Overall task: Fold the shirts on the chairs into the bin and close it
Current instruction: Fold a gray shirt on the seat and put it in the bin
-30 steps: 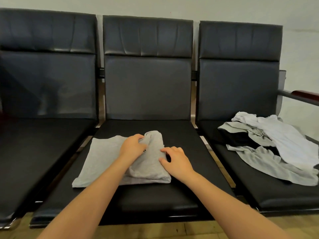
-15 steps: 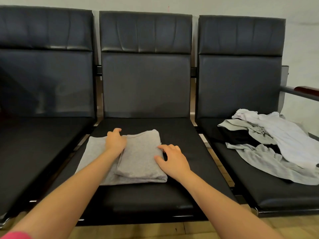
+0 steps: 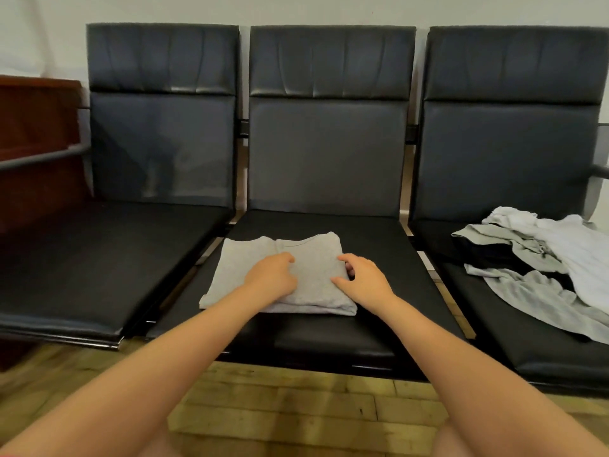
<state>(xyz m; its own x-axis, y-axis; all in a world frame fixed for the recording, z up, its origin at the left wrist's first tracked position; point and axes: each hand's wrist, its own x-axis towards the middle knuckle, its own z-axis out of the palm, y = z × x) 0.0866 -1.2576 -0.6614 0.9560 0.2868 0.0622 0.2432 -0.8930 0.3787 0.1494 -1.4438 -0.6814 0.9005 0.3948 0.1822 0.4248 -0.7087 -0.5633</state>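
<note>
On the middle chair seat (image 3: 379,232) the grey shirt (image 3: 316,258) now lies folded over; the left hand (image 3: 272,275), moved rightward, rests loosely curled on it, the right hand (image 3: 364,278) curls at its edge. Unfolded shirts (image 3: 543,258) wait right.

No legible text, label, brand, number or sign found on any surface in view. The folded grey shirt (image 3: 280,275) on the middle chair (image 3: 326,159) shows plain fabric, with no print or readable tag. The loose shirts (image 3: 543,258) heaped on the right chair (image 3: 507,153) show no lettering. The black chair backs and seats carry no plate or marking. The pale wall (image 3: 296,8) behind bears no signage. The wooden floor (image 3: 296,407) is unmarked.
</note>
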